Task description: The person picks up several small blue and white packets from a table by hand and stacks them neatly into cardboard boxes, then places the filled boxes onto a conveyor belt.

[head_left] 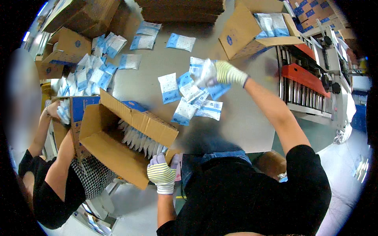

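An open cardboard box (pixel 118 157) lies tilted at the table's near edge, with a row of white packets (pixel 141 138) standing inside. My left hand (pixel 161 174), in a striped knit glove, grips the box's near right end, its fingers over the edge. Farther right, over the table, my right hand (pixel 232 74) wears a matching glove and is closed on a white packet (pixel 206 74) that is blurred by motion. Below that hand lies a loose pile of blue-and-white packets (pixel 191 92), some overlapping. One packet (pixel 169 87) rests at the pile's left side.
At left, a co-worker's gloved hand (pixel 63 111) holds packets beside another box (pixel 80 118). A heap of packets (pixel 92 74) covers the table's left. Another filled box (pixel 246 33) stands at the far right, by a roller conveyor (pixel 305 88). Stacked cardboard (pixel 181 10) is at the back.
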Action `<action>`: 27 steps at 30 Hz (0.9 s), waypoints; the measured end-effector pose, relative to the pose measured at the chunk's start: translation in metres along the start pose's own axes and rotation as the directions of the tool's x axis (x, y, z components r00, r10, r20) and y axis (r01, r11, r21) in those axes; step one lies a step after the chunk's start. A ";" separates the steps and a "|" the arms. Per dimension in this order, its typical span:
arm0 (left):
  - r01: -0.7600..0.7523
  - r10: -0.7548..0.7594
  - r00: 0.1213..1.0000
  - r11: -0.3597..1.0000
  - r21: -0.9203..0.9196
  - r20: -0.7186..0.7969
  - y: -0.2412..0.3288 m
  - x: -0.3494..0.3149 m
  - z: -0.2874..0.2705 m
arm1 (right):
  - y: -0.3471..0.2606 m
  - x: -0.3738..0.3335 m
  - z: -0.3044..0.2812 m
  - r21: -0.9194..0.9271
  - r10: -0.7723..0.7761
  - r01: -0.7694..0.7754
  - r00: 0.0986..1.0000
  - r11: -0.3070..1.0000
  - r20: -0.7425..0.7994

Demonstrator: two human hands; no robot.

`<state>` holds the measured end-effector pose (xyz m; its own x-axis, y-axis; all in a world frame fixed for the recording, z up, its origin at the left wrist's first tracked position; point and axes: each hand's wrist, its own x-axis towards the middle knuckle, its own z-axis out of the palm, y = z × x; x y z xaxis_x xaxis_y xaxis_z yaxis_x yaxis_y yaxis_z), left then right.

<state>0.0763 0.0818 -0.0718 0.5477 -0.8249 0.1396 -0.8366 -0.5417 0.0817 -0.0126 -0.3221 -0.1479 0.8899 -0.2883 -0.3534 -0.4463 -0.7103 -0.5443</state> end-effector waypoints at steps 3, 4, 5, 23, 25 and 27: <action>0.007 -0.006 0.999 0.999 -0.045 0.035 0.004 0.006 -0.002 | 0.032 0.058 -0.002 0.286 0.090 -0.109 0.993 0.952 0.080; 0.017 -0.016 1.000 0.999 -0.037 0.024 0.006 0.007 -0.002 | 0.049 0.069 0.008 0.281 0.075 -0.094 0.994 0.955 0.076; 0.009 -0.009 1.000 0.998 -0.068 0.000 0.006 0.008 -0.002 | 0.082 0.077 0.033 -0.018 0.032 -0.032 0.999 0.999 -0.028; -0.072 0.091 0.993 0.968 -0.239 0.070 0.031 0.000 0.000 | 0.051 0.002 0.048 -0.210 -0.340 0.286 0.893 0.935 -0.294; -0.042 0.059 0.996 0.972 -0.231 0.068 0.033 -0.013 0.005 | -0.049 -0.011 -0.014 0.346 -0.272 0.408 0.885 0.845 -0.378; -0.057 0.074 0.995 0.966 -0.251 0.060 0.037 -0.012 0.009 | -0.146 -0.019 -0.049 0.159 -0.539 0.621 0.759 0.768 -0.364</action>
<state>0.0392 0.0706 -0.0792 0.4837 -0.8711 0.0853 -0.8416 -0.4361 0.3187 0.0399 -0.2449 -0.0241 0.9508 -0.0696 0.3020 0.1952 -0.6224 -0.7580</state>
